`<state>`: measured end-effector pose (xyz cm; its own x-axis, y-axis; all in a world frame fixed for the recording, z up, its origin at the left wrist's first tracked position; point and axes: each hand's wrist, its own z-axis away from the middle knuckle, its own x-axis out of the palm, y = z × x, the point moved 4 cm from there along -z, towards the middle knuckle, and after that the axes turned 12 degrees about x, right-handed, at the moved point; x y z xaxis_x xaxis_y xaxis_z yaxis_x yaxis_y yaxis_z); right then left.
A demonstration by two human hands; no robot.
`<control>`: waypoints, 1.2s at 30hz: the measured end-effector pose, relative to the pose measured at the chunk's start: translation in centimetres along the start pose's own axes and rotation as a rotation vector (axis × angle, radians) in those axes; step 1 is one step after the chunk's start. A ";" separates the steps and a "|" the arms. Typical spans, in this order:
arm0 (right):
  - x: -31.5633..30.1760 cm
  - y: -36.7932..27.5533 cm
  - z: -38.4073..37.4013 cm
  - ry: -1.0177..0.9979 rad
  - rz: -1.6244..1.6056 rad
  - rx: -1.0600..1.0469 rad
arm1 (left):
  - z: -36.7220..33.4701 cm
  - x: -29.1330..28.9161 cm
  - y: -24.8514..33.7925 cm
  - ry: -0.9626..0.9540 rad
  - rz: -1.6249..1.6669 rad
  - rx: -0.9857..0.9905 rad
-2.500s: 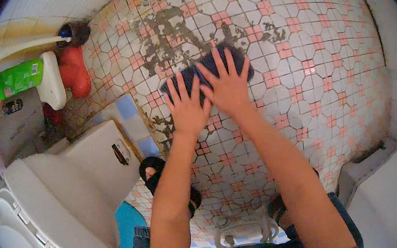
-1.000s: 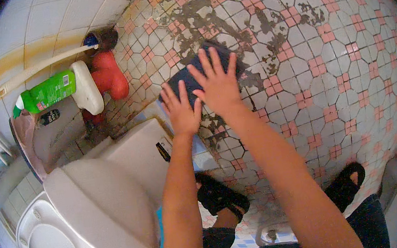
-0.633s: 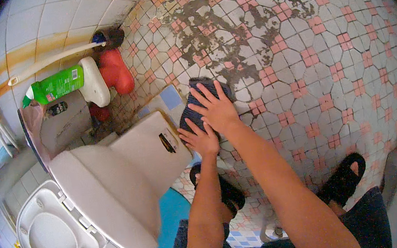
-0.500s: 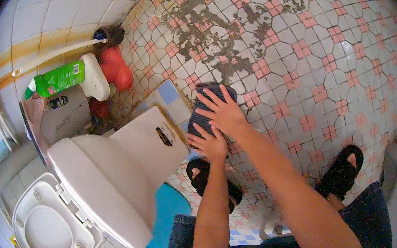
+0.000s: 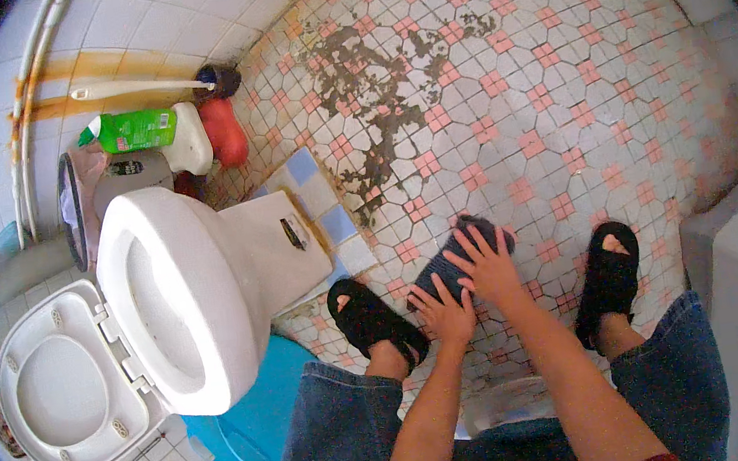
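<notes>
A dark blue-grey ribbed cloth (image 5: 430, 275), seemingly folded into a pad, lies on the wet-looking tiled floor (image 5: 552, 148) between my feet. My left hand (image 5: 450, 320) rests on its nearer left end, palm down with fingers spread. My right hand (image 5: 495, 278) lies flat over its right part, fingers spread too. The palms hide some of the cloth. Beyond it a dark grey smear of dirt (image 5: 390, 136) reaches in patches over the pink and white tiles.
On my left is a white toilet (image 5: 246, 245) with its seat raised, a blue plastic basin (image 5: 264, 423) beside it. Along the wall stand a green bottle (image 5: 137, 130), a toilet brush (image 5: 130, 87) and a red container (image 5: 224, 136). Black sandals (image 5: 607, 275) are on my feet.
Both hands have drawn the cloth back toward me and to the right, away from the toilet base. The near end of the dark smear now shows. The head view has shifted.
</notes>
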<state>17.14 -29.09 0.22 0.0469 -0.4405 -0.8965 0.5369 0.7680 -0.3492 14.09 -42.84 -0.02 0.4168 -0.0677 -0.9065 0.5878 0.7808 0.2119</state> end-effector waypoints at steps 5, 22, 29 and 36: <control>0.4 1.0 4.0 0.018 -0.023 0.144 | 0.7 0.3 1.1 0.069 0.100 -0.004; -5.7 1.1 -18.3 0.237 -0.124 -0.030 | -21.3 -6.9 0.9 0.307 -0.029 0.001; -5.1 2.2 -14.6 0.245 -0.098 0.089 | -18.1 -5.4 2.0 0.335 -0.036 0.073; -2.9 4.3 -3.9 0.168 -0.031 0.175 | -8.6 -1.5 4.1 0.145 -0.041 0.189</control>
<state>16.00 -22.68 0.28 -0.1051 -0.3675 -0.9241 0.6743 0.6567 -0.3379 9.87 -34.18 -0.94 0.2938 0.0032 -0.9559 0.7275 0.6479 0.2257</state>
